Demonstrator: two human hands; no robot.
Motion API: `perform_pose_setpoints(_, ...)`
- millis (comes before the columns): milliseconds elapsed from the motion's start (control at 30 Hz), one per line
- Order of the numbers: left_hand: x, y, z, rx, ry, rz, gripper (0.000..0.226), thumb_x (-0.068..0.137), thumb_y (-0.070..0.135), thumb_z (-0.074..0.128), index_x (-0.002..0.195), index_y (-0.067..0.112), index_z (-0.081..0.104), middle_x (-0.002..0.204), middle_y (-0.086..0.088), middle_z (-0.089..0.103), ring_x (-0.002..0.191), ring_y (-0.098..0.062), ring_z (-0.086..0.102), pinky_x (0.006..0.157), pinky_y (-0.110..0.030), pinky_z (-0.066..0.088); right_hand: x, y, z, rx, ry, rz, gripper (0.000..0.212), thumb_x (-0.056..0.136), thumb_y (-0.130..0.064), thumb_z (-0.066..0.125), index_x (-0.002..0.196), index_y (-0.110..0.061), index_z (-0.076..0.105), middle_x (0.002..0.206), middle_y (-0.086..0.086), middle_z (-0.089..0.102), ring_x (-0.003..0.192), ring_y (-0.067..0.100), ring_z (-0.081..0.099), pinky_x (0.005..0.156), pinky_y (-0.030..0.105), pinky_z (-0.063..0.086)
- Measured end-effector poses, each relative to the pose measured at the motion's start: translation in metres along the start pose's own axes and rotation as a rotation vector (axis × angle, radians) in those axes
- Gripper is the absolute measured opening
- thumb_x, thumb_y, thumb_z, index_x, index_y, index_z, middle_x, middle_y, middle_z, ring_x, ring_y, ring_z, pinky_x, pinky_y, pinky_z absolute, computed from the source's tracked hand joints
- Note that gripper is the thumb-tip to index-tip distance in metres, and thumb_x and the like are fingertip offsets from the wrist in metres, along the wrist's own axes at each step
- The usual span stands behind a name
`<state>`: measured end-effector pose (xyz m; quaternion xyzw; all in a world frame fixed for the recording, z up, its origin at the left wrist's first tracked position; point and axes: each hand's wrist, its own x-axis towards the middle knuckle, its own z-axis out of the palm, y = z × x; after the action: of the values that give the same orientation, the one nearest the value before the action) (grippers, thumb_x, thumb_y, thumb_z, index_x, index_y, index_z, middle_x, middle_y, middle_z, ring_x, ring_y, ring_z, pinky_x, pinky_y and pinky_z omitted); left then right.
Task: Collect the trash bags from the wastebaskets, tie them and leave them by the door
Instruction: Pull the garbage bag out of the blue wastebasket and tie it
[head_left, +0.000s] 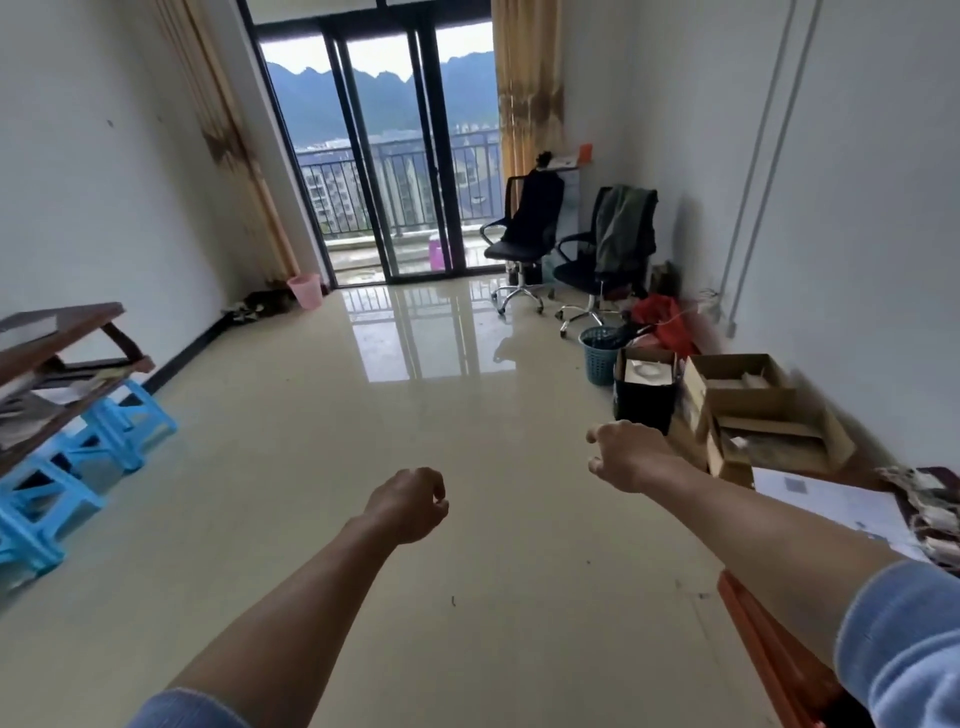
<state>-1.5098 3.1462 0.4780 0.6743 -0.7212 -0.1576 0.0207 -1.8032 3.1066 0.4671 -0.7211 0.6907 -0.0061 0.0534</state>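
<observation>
Our left hand and right hand reach forward, fingers loosely curled round nothing. We should head for the blue wastebasket first, keeping left of the cardboard boxes beside it; the floor ahead lies open. The pink wastebasket stands in the far left corner by the balcony door.

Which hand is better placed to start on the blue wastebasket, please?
Probably the right. The right hand is empty and reaches toward the room's right side, where the blue wastebasket stands; the left hand hangs over mid-floor. Both are far off.
</observation>
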Motion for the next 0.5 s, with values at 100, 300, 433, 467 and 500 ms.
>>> perform_pose_setpoints(100, 0.068, -0.018, -0.021, -0.027, 0.010, -0.041, 0.022, 0.090, 0.035, 0.055, 0.106, 0.024, 0.065, 0.113, -0.004, 0.066, 0.098, -0.023, 0.064, 0.078, -0.029, 0.047, 0.085, -0.012, -0.015, -0.029, -0.015, -0.032, 0.043, 0.088, -0.039, 0.057, 0.129, -0.026, 0.055, 0.127, 0.004, 0.063, 0.113, 0.027, 0.060, 0.085, 0.034, 0.046)
perform_pose_setpoints(300, 0.219, -0.059, -0.047, -0.028, -0.005, -0.093, 0.023, 0.090, 0.034, 0.056, 0.108, 0.023, 0.064, 0.113, -0.007, 0.066, 0.101, -0.024, 0.063, 0.082, -0.031, 0.049, 0.253, -0.043, -0.010, -0.042, -0.010, -0.125, 0.045, 0.086, -0.036, 0.057, 0.129, -0.027, 0.055, 0.125, 0.006, 0.064, 0.110, 0.028, 0.061, 0.081, 0.034, 0.045)
perform_pose_setpoints(433, 0.344, -0.082, -0.065, -0.019, 0.000, -0.080, 0.022, 0.090, 0.033, 0.056, 0.108, 0.022, 0.064, 0.111, -0.007, 0.066, 0.099, -0.025, 0.063, 0.081, -0.031, 0.049, 0.373, -0.051, 0.000, -0.045, 0.006, -0.102, 0.044, 0.086, -0.037, 0.057, 0.128, -0.027, 0.056, 0.123, 0.006, 0.065, 0.109, 0.028, 0.062, 0.078, 0.034, 0.044)
perform_pose_setpoints(467, 0.376, -0.087, -0.072, -0.019, -0.002, -0.068, 0.022, 0.090, 0.033, 0.056, 0.107, 0.022, 0.064, 0.110, -0.008, 0.066, 0.099, -0.025, 0.063, 0.080, -0.031, 0.049, 0.403, -0.051, 0.000, -0.039, 0.000, -0.086, 0.044, 0.086, -0.037, 0.057, 0.128, -0.027, 0.055, 0.124, 0.006, 0.064, 0.109, 0.028, 0.061, 0.080, 0.034, 0.045)
perform_pose_setpoints(500, 0.408, -0.090, -0.079, -0.012, -0.008, -0.054, 0.021, 0.090, 0.033, 0.056, 0.107, 0.022, 0.064, 0.110, -0.007, 0.066, 0.098, -0.025, 0.063, 0.079, -0.030, 0.048, 0.431, -0.049, -0.001, -0.032, -0.007, -0.065, 0.044, 0.086, -0.037, 0.057, 0.129, -0.027, 0.055, 0.125, 0.006, 0.064, 0.110, 0.028, 0.061, 0.081, 0.035, 0.045)
